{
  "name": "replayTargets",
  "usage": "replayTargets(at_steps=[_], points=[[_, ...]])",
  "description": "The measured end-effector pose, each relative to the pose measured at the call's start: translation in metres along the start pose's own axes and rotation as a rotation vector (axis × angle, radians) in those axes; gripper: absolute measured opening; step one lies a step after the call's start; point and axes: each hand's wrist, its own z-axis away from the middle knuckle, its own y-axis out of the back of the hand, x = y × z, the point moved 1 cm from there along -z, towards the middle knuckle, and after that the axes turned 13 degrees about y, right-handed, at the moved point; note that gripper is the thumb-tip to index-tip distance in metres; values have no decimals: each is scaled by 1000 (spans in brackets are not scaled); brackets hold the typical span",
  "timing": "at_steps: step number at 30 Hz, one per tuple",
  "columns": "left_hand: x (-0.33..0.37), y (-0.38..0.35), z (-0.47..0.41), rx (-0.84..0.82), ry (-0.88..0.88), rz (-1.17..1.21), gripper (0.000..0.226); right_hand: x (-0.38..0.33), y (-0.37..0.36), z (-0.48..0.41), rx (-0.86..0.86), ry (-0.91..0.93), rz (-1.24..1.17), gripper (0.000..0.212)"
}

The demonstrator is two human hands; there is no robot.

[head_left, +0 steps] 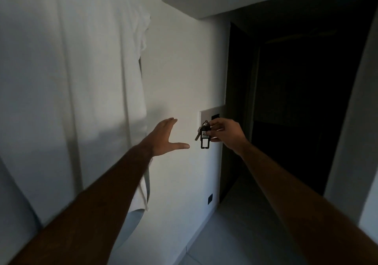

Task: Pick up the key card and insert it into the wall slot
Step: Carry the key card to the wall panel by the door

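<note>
My right hand [224,134] pinches a black key card [205,140] that hangs downward from my fingers, with a ring and a metal key dangling at its left. It is held in front of a white wall plate [204,117], whose dark slot [215,116] shows just above my fingers. The card is outside the slot. My left hand [166,136] is stretched out flat, fingers apart and thumb pointing right, a little left of the card, holding nothing.
A white curtain [81,90] covers the wall on the left. A dark open doorway [296,101] lies right of the plate. A black socket [210,198] sits low on the wall above a light tiled floor [235,234].
</note>
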Motion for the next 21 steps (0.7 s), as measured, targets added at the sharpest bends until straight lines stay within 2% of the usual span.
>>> replayTargets(at_steps=[10,21], points=[[36,-50,-64,18,-27,-18,122,43,57,-29,5,-10,73,38],[106,-111,-150,80,-23,7,123,110,149,-76,-37,-28,100,38]])
